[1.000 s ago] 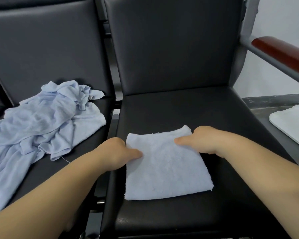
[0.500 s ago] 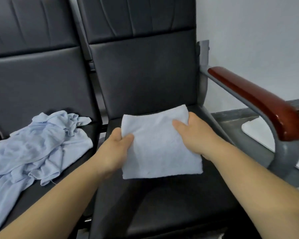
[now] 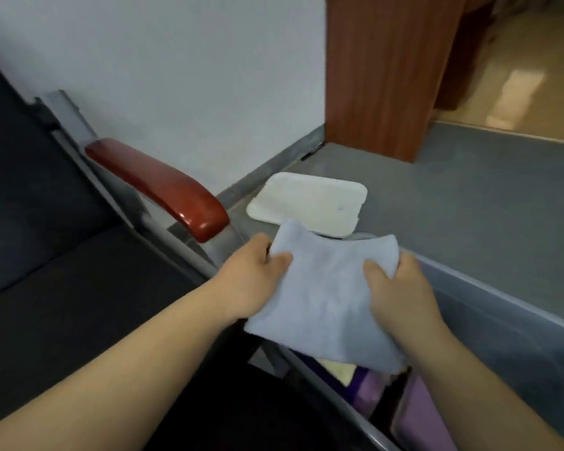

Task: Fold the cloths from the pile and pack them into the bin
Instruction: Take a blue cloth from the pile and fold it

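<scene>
Cloth [image 3: 326, 297], light blue and already folded into a flat square, is held in the air between both hands, over the near left corner of the bin [image 3: 508, 340]. The left hand [image 3: 251, 281] pinches its left edge and the right hand [image 3: 401, 288] its right edge. Each thumb lies on top; the fingers are curled underneath, out of sight. The cloth sags a little in the middle and touches nothing below it.

Under its near edge, inside the translucent grey bin, purple pieces [image 3: 368, 388] and a pale yellow piece [image 3: 336, 369] show. They look like cloths packed already, though too little shows to be sure. To the left is the black chair seat [image 3: 62, 288], with its red-brown armrest [image 3: 157, 187] just beyond the left hand. Past the cloth a white lid [image 3: 310, 203] lies flat on the grey floor [image 3: 469, 196], close to the wall. Farther off stands a wooden panel [image 3: 381, 76].

By my reading, the folding of this cloth is done and the packing step is half made: it has to be lowered and laid flat on what is in the bin. No unfolded cloths are in view, so how many remain cannot be told.
</scene>
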Motion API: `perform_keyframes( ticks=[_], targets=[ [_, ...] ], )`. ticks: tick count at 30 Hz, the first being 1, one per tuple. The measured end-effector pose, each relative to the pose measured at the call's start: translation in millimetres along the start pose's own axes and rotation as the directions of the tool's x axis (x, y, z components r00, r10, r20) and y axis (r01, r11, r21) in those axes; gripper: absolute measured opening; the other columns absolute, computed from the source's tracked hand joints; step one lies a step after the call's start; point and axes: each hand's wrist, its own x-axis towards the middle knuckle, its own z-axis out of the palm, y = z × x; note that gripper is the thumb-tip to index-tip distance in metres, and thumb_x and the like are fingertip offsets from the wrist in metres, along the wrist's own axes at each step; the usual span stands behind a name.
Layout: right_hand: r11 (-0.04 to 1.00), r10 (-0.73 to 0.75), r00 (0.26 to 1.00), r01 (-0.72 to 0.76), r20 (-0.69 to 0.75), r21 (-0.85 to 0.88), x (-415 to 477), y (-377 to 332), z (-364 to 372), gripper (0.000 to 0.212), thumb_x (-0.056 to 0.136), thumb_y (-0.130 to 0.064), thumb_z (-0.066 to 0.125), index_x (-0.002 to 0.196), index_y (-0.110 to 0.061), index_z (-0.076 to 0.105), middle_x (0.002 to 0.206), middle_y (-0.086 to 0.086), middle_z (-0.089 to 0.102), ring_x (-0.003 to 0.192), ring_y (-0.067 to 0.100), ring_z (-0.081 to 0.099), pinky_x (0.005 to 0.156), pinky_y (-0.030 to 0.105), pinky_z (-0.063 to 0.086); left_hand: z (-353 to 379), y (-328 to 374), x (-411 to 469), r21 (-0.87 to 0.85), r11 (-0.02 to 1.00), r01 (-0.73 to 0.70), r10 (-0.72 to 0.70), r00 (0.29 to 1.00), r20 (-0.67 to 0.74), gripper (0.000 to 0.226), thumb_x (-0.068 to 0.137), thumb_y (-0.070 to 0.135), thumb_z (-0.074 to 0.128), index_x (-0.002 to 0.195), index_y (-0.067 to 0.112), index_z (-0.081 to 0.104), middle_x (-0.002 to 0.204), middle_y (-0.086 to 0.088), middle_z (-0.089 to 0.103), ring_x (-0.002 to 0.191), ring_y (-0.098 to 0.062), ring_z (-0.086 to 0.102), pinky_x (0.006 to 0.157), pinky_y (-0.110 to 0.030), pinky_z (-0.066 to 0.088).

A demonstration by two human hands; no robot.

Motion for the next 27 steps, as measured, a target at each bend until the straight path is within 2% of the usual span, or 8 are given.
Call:
perform_keyframes(
  ticks=[3,7,12,16,19,22,24,27],
  targets=[
    [0.989,0.149,0.987,-0.150,-0.062,-0.012,20.5,50.8,-17.9,0.029,0.103,-0.039,0.053,0.115,-0.014,0.047,0.102,0.000,0.059,0.081,0.012,0.055,0.069,0.034,0.040,54.2,8.6,43.3,0.080,0.997,-0.015,0.001,0.984,0.176,0.027,0.102,0.041,0.050,0.097,0.014,0.052,0.095,-0.004,0.062,0.081,-0.015,0.054,0.068,-0.031,0.041],
    [0.950,0.309,0.949,-0.311,-0.064,-0.023,32.3,98.6,-5.5,0.042,0.102,-0.043,0.052,0.129,-0.010,0.050,0.117,0.007,0.064,0.099,0.027,0.062,0.084,0.040,0.049,94.5,-7.4,79.2,0.192,0.981,-0.008,-0.055,0.945,0.323,0.027,0.102,0.039,0.051,0.099,0.012,0.051,0.098,-0.005,0.061,0.086,-0.018,0.056,0.072,-0.032,0.043],
    [0.895,0.444,0.896,-0.444,-0.030,-0.032,46.2,137.5,22.4,0.046,0.104,-0.042,0.051,0.136,-0.009,0.045,0.116,0.004,0.060,0.095,0.023,0.060,0.086,0.039,0.048,128.7,-36.4,110.8,0.269,0.963,0.020,-0.125,0.917,0.380,0.022,0.101,0.037,0.051,0.097,0.016,0.049,0.093,-0.002,0.059,0.077,-0.014,0.053,0.061,-0.026,0.038],
    [0.842,0.537,0.844,-0.535,0.008,-0.076,57.0,161.0,40.5,0.040,0.104,-0.040,0.051,0.124,-0.006,0.046,0.116,0.006,0.060,0.094,0.023,0.058,0.086,0.035,0.047,149.6,-54.9,125.8,0.356,0.934,-0.012,-0.134,0.914,0.382,0.014,0.101,0.027,0.050,0.101,0.013,0.048,0.089,-0.003,0.058,0.078,-0.019,0.053,0.061,-0.028,0.038],
    [0.815,0.572,0.819,-0.560,0.052,-0.147,59.6,179.4,50.4,0.058,0.096,-0.049,0.055,0.138,-0.009,0.050,0.124,0.008,0.067,0.100,0.026,0.066,0.087,0.036,0.053,158.7,-62.4,130.4,0.416,0.907,-0.056,-0.108,0.926,0.361,0.006,0.098,0.020,0.050,0.098,0.017,0.045,0.085,-0.003,0.059,0.078,-0.022,0.055,0.072,-0.034,0.045],
    [0.776,0.607,0.792,-0.570,0.074,-0.270,57.0,180.0,50.2,0.074,0.097,-0.048,0.058,0.151,-0.004,0.032,0.137,0.012,0.060,0.107,0.030,0.061,0.088,0.034,0.048,157.9,-64.7,128.0,0.417,0.907,-0.062,-0.103,0.926,0.362,0.008,0.095,0.018,0.051,0.098,0.018,0.044,0.083,-0.003,0.061,0.078,-0.023,0.057,0.076,-0.036,0.049],
    [0.776,0.581,0.809,-0.520,0.085,-0.356,54.7,176.0,47.6,0.082,0.096,-0.052,0.058,0.153,-0.004,0.025,0.144,0.011,0.053,0.112,0.029,0.058,0.094,0.037,0.049,151.7,-63.8,125.3,0.390,0.920,-0.037,-0.119,0.922,0.368,0.015,0.093,0.020,0.056,0.104,0.019,0.046,0.090,-0.004,0.065,0.085,-0.025,0.061,0.080,-0.038,0.051],
    [0.783,0.496,0.864,-0.402,0.087,-0.475,51.8,160.3,43.1,0.084,0.094,-0.056,0.055,0.157,-0.011,0.023,0.156,0.011,0.038,0.138,0.035,0.044,0.108,0.045,0.044,136.6,-60.0,117.7,0.357,0.934,-0.019,-0.127,0.916,0.381,0.027,0.091,0.024,0.063,0.113,0.021,0.047,0.097,0.001,0.064,0.090,-0.021,0.062,0.084,-0.036,0.053]
  ],
)
